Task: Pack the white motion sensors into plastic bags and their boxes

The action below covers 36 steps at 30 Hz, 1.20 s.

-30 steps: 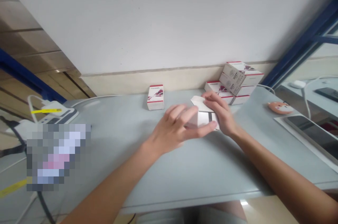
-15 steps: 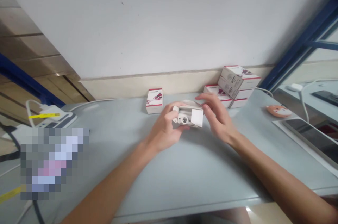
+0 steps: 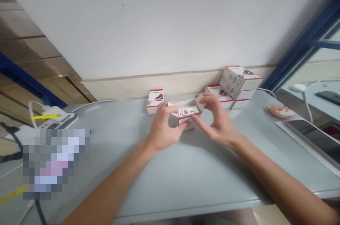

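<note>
A small white and red cardboard box (image 3: 190,119) is held over the middle of the table with its top side uncovered. Inside it shows a white item (image 3: 186,111) with a dark marking, too small to name. My left hand (image 3: 163,126) grips the box's left end, thumb in front and fingers behind. On the right end, my right hand (image 3: 216,120) has its fingers at a raised flap (image 3: 199,102) and its thumb against the front wall. Behind the left hand stands a closed box (image 3: 155,101) of the same print.
Several matching boxes (image 3: 240,85) are stacked against the wall at the right. An orange animal-face item (image 3: 281,111) and a dark phone-like device (image 3: 310,134) lie further right. A power strip (image 3: 57,122), cables and a pixelated area occupy the left side.
The box has tipped so its red-edged front now faces me and its opening faces up. My right hand has closed in on its right end, at the flap.
</note>
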Each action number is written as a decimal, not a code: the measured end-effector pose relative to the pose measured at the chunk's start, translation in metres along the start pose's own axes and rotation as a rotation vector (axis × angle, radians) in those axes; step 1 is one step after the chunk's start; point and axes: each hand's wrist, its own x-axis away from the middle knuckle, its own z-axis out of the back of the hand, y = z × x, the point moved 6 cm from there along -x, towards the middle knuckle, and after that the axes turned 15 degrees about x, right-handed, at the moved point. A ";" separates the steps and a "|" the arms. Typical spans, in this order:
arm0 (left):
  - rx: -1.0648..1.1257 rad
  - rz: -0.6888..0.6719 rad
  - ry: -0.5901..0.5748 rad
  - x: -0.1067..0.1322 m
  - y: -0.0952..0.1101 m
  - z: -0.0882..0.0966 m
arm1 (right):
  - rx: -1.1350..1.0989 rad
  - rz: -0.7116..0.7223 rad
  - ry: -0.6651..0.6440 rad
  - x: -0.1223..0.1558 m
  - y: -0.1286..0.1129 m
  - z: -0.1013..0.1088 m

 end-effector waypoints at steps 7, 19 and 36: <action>0.180 0.271 0.173 0.011 -0.030 0.002 | -0.010 -0.231 0.070 0.000 0.025 -0.001; 0.152 0.307 0.031 0.028 -0.035 -0.019 | 0.184 -0.096 -0.043 0.002 0.013 -0.003; -0.306 -0.147 -0.025 0.008 0.006 -0.008 | -0.156 -0.371 0.229 -0.007 0.033 0.022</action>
